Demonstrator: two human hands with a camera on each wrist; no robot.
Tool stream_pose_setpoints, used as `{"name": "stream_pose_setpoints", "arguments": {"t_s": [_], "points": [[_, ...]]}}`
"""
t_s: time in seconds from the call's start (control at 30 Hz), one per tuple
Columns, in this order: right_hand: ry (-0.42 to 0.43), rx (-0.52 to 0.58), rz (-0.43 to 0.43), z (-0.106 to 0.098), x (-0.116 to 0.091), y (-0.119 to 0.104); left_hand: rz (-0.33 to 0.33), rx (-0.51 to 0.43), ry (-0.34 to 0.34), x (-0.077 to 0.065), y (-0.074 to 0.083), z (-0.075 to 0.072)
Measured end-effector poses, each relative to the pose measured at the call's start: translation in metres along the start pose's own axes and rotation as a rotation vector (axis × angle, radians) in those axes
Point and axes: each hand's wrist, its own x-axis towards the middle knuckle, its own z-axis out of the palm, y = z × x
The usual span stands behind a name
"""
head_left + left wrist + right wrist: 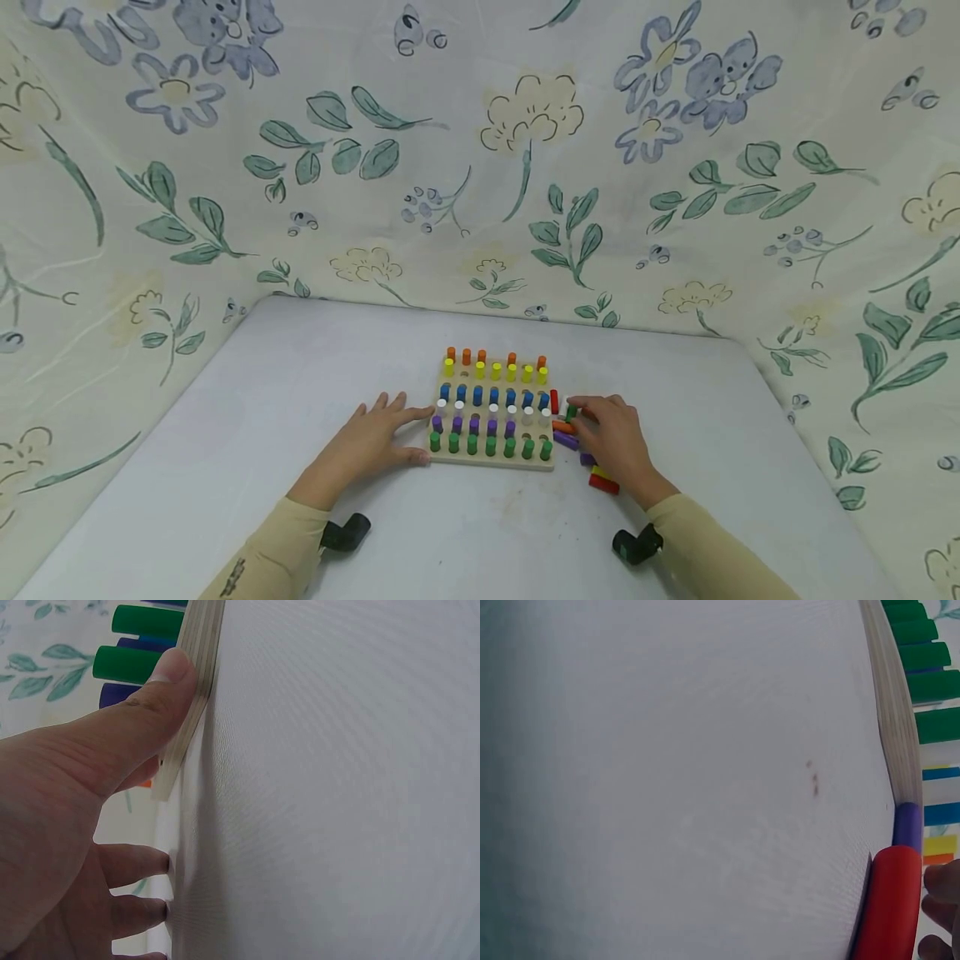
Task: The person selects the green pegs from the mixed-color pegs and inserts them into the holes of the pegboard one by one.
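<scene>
A wooden pegboard [491,461] lies on the table with rows of orange, yellow, blue, white, purple and green pegs standing in it; a few holes show bare. My left hand [371,442] rests at its left side, fingers spread, the thumb [174,666] and index finger touching the board's edge near the front corner. To the right of the board, my right hand [618,437] pinches a green peg [572,412] between thumb and fingers. In the right wrist view only some fingertips [941,883] show, and the green peg cannot be made out there.
Loose pegs lie along the board's right side: a red peg [554,402], an orange peg [563,427] and a purple peg [566,440]. Nearer me are another red peg [603,484] and a yellow peg [600,472]. Flowered cloth [450,167] surrounds the white table [480,533].
</scene>
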Motion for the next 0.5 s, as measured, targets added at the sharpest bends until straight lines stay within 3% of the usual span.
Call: {"name": "stream_pose_setpoints", "arguments": {"t_s": [0.5], "points": [[-0.046, -0.032, 0.017, -0.0015, 0.0069, 0.0009, -0.010, 0.007, 0.000, -0.0004, 0.0000, 0.0017]]}}
